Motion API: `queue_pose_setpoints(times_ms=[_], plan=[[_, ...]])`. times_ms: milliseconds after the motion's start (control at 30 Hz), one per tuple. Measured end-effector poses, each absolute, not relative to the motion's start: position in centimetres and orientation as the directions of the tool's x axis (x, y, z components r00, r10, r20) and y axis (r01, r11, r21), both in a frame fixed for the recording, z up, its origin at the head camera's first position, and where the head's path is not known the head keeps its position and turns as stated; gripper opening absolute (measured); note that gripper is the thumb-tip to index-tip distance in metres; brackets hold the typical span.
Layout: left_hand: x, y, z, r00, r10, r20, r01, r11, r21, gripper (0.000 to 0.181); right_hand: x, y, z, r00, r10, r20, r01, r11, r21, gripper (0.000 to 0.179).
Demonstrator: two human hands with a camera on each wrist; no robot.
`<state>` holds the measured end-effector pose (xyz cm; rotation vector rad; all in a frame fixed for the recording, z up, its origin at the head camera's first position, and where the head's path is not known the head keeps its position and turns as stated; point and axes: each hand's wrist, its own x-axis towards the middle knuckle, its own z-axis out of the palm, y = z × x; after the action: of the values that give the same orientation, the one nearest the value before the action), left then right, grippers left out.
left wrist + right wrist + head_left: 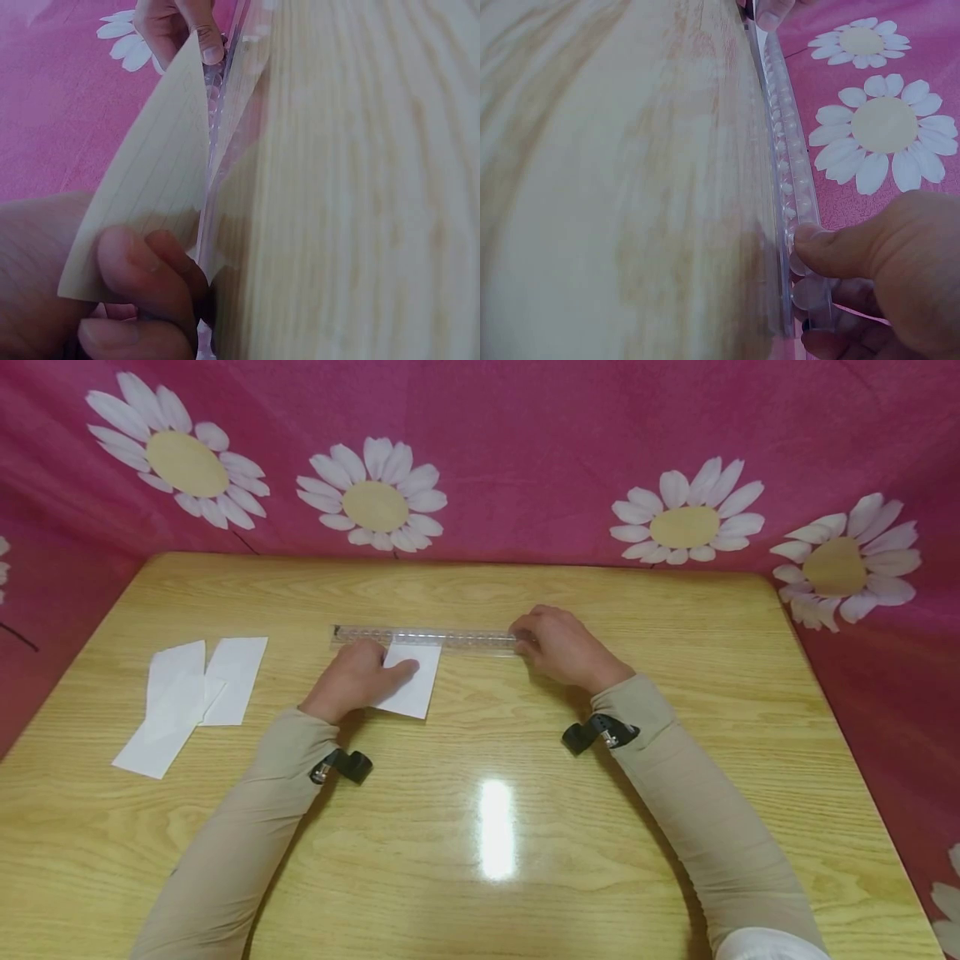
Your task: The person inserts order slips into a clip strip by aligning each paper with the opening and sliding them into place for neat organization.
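Observation:
A long, clear plastic strip (480, 641) with a row of round bumps lies crosswise over the far half of the table. My right hand (566, 647) pinches its right end, the thumb (821, 247) on top and the fingers beneath. Toward the strip's left end, my left hand (356, 681) holds a small white sheet of paper (420, 689), thumb laid across it. The sheet's far edge meets the strip. In the left wrist view the paper (150, 172) stands bent up beside the strip, with faint lines on it and curled fingers (135, 270) in front.
Several white paper pieces (236, 681) lie overlapping on the left of the wooden table (645, 877). A pink cloth (525, 452) with large daisies hangs behind the table's back edge and down both sides. Black wrist straps (600, 733) stick out from both sleeves.

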<state>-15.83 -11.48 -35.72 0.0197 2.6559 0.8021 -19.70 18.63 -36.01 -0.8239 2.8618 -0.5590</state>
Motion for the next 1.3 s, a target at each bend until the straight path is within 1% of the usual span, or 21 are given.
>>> queue_pose_setpoints(times_ms=[567, 1300], plan=[[-15.9, -10.7, -35.7, -0.94, 0.147, -0.307, -0.045, 0.841, 0.539, 0.046, -19.7, 18.8, -35.8, -0.846, -0.533, -0.001, -0.492, 0.782, -0.383, 0.03], [-15.8, -9.9, -35.7, -0.939, 0.16, -0.306, -0.034, 0.84, 0.541, 0.045, -19.7, 18.7, -35.8, -0.846, -0.533, -0.012, -0.489, 0.785, -0.38, 0.031]])
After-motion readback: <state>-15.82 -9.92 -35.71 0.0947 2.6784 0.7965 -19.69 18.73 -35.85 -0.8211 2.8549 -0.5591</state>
